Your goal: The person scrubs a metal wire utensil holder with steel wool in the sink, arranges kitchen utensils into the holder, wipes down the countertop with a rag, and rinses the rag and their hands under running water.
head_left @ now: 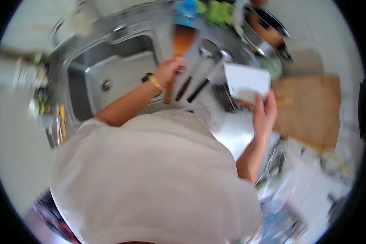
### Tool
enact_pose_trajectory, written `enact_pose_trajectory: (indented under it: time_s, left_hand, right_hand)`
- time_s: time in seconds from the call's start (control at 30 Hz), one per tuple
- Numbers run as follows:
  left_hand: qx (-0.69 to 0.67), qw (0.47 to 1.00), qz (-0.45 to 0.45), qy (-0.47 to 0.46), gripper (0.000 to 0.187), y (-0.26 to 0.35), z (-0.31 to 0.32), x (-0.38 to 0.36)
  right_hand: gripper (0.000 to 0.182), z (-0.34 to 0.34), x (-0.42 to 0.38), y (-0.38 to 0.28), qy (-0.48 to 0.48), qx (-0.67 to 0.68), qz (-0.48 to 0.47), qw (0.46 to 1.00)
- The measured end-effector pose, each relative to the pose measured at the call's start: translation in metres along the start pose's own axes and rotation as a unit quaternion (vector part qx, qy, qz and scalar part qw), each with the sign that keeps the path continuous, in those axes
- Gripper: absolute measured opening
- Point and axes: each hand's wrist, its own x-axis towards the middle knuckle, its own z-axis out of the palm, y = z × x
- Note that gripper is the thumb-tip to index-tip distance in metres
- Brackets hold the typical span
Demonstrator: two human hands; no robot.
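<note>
My left hand (171, 72) is closed around the handle of a wooden spatula (183, 40), whose broad blade points away from me beside the sink. To its right, two metal ladles (208, 49) with dark handles lie on the steel counter. A white rectangular container (248, 82) is in my right hand (266, 107), its fingers at the near edge. Dark, thin-looking items (225, 97) sit just under and left of the container; blur hides what they are.
The steel sink (122, 67) is at the left. A brown board (313, 112) lies at the right, with a metal pot (259, 38) behind it. Green items (219, 13) and a blue-topped bottle (186, 12) stand at the back. Plastic bags (278, 189) are at the lower right.
</note>
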Motion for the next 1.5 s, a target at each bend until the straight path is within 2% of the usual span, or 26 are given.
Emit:
enact_pose_trajectory:
  time_s: [0.03,0.07,0.1,0.13,0.2,0.23,0.27,0.4,0.43,0.53,0.57,0.6,0.7,0.8,0.9,0.97,1.0,1.03,1.07,1.1,1.13,1.2,1.27,1.33,1.37,1.5]
  left_hand:
    - [-0.038,0.998,-0.044,-0.007,0.027,0.008,0.016,-0.002]
    - [-0.019,0.997,0.009,-0.073,0.027,0.004,0.021,-0.002]
    - [-0.031,0.996,-0.02,-0.08,0.026,0.014,0.031,-0.012]
    - [-0.042,0.992,0.027,-0.113,0.024,0.01,0.038,-0.015]
    - [0.086,0.972,0.098,-0.195,0.028,0.009,0.037,-0.016]
    - [0.169,0.959,0.132,-0.186,0.029,0.007,0.037,-0.02]
    - [0.222,0.953,0.111,-0.176,0.03,0.026,0.034,-0.038]
    - [0.134,0.97,0.138,-0.146,0.054,0.021,0.025,-0.049]
    - [0.199,0.956,0.158,-0.143,0.067,0.022,0.019,-0.047]
    - [0.34,0.907,0.231,0.087,0.074,0.009,0.009,-0.075]
    - [0.315,0.932,0.162,0.075,0.08,0.016,-0.002,-0.087]
    - [0.313,0.932,0.16,0.09,0.08,0.024,-0.005,-0.099]
    - [0.356,0.917,0.126,0.126,0.083,0.035,-0.02,-0.125]
    - [0.412,0.904,0.006,0.113,0.088,0.058,-0.035,-0.145]
    - [0.415,0.89,0.094,0.168,0.09,0.05,-0.079,-0.158]
    - [0.473,0.805,0.204,0.295,0.085,0.034,-0.141,-0.16]
    - [0.479,0.769,0.186,0.379,0.075,0.018,-0.187,-0.164]
    - [0.478,0.751,0.112,0.44,0.071,0.029,-0.223,-0.19]
    - [0.502,0.708,0.154,0.473,0.068,0.011,-0.284,-0.207]
    - [0.53,0.652,0.004,0.541,0.066,0.033,-0.311,-0.242]
    - [0.572,0.614,-0.033,0.543,0.068,0.031,-0.35,-0.277]
    - [0.567,0.511,-0.246,0.597,0.09,0.028,-0.401,-0.323]
    - [0.552,0.498,-0.325,0.584,0.104,0.024,-0.436,-0.361]
    - [0.548,0.514,-0.381,0.539,0.108,0.022,-0.46,-0.376]
    - [0.545,0.521,-0.407,0.515,0.109,0.02,-0.467,-0.376]
    - [0.495,0.569,-0.441,0.487,0.104,0.039,-0.471,-0.37]
  right_hand:
    - [0.022,0.006,-0.001,0.003,-0.005,-0.013,-0.036,0.999]
    - [0.024,0.016,-0.002,0.009,-0.011,-0.023,-0.07,0.997]
    - [0.025,0.027,-0.004,0.013,-0.065,-0.031,-0.051,0.996]
    - [0.026,0.035,-0.004,0.018,-0.114,-0.045,-0.034,0.992]
    - [0.026,0.063,0.0,0.04,-0.133,-0.002,-0.057,0.989]
    - [0.025,0.075,0.002,0.048,-0.119,0.053,-0.024,0.991]
    - [0.025,0.086,0.003,0.036,-0.128,0.122,0.013,0.984]
    - [0.038,0.11,0.021,0.036,-0.22,0.326,0.155,0.906]
    - [0.04,0.123,0.016,0.029,-0.252,0.372,0.193,0.872]
    - [0.05,0.168,0.0,0.028,-0.32,0.418,0.296,0.797]
    - [0.049,0.186,-0.001,0.036,-0.32,0.386,0.296,0.813]
    - [0.049,0.199,-0.001,0.039,-0.321,0.354,0.297,0.827]
    - [0.045,0.22,-0.004,0.043,-0.353,0.362,0.348,0.789]
    - [0.041,0.24,-0.01,0.036,-0.383,0.329,0.307,0.807]
    - [0.037,0.259,-0.003,0.035,-0.351,0.305,0.326,0.823]
    - [0.035,0.265,0.015,0.042,-0.329,0.337,0.334,0.817]
    - [0.037,0.264,0.025,0.047,-0.322,0.342,0.342,0.814]
    - [0.037,0.264,0.03,0.045,-0.291,0.343,0.351,0.821]
    - [0.036,0.262,0.037,0.043,-0.258,0.342,0.358,0.829]
    - [0.036,0.26,0.045,0.046,-0.264,0.342,0.372,0.822]
    - [0.034,0.259,0.05,0.051,-0.227,0.333,0.391,0.827]
    - [0.032,0.262,0.057,0.055,-0.207,0.322,0.374,0.845]
    - [0.029,0.268,0.057,0.055,-0.226,0.31,0.378,0.842]
    - [0.029,0.279,0.052,0.048,-0.267,0.327,0.38,0.823]
    - [0.029,0.285,0.047,0.042,-0.249,0.316,0.379,0.833]
    - [0.031,0.305,0.031,0.018,-0.212,0.311,0.38,0.845]
